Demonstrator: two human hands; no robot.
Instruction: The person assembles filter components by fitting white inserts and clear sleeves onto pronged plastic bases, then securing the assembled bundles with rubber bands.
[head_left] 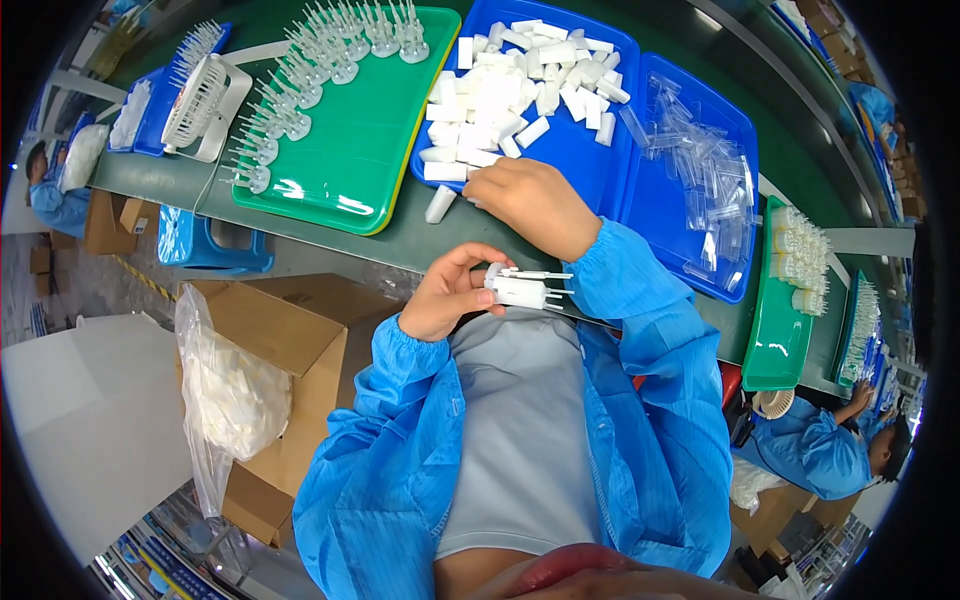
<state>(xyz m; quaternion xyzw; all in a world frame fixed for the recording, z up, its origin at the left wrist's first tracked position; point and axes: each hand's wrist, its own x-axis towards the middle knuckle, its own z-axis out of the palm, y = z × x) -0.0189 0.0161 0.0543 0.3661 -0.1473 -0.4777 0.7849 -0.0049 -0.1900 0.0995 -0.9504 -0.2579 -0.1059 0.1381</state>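
- Currently L hand [445, 295] has a pronged stand [495, 272] pinched btwn thumb & fingers, in front of the chest, just off the table [330, 240] edge. Grip's on the round base, prob. bc that leaves the prongs free.
- Stand is tipped sideways, prongs pointing to the person's right; I'd guess so they face the R hand side. White sleeve [522, 292] sits along the prongs, w/ tips poking out past its end.
- R hand [532, 200] is over the near edge of the blue tray [590, 165], fingers bent down & bunched by the white blocks [500, 95]. Can't tell if it's pinching one; fingertips are partly hidden.
- Blocks are heaped loose, prob. fine bc any one can be grabbed w/o sorting. One loose block [440, 204] lies on the table just beside the tray corner.
- Clear tubes [705, 170] are in a 2nd blue tray [648, 205] to the right, prob. kept apart so parts don't mix.
- More stands [411, 48] are upright in an arc on the L green tray [350, 140], bases down, prob. bc the wide base keeps them steady & the prongs unbent.
- Small fan [205, 105] stands beyond that tray, well apart from both hands.
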